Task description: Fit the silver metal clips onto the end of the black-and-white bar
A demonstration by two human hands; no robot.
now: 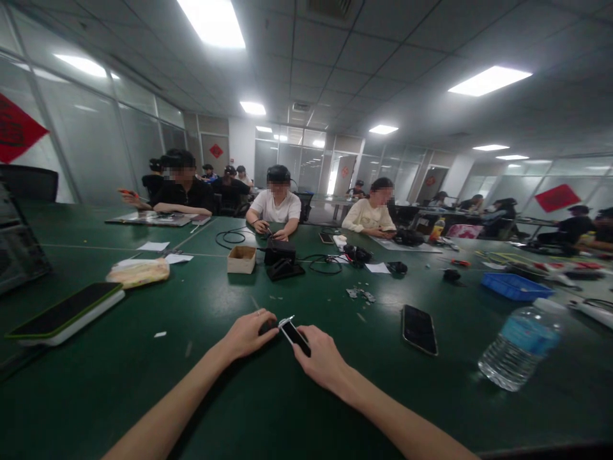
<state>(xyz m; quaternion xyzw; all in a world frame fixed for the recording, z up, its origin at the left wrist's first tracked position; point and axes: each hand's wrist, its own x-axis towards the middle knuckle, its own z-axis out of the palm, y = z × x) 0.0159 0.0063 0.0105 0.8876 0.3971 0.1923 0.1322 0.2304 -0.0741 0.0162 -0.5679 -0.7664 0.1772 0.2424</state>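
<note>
I have the right hand (323, 358) closed on the near end of a small white-framed device (295, 337), thumb on one side and fingers on the other; its black face is turned up, and it slants across the gap between my two hands, just above the green table (282, 409) or resting on it, I cannot tell which; the left hand (246, 335) is half curled, its thumb tip right beside the device's far end, where a thin white piece (287, 320) juts out; whether those fingers pinch anything I cannot tell.

To the right of my right hand lies a dark phone (419, 329), and farther right stands a water bottle (521, 345), with a blue tray (514, 294) beyond it; ahead of that hand I see small metallic bits (360, 294); ahead of the left are an open cardboard box (241, 264) and a black stand (285, 269); well to its left sits a green-edged slab (67, 312); across from both hands sits a person in a white shirt (276, 206).
</note>
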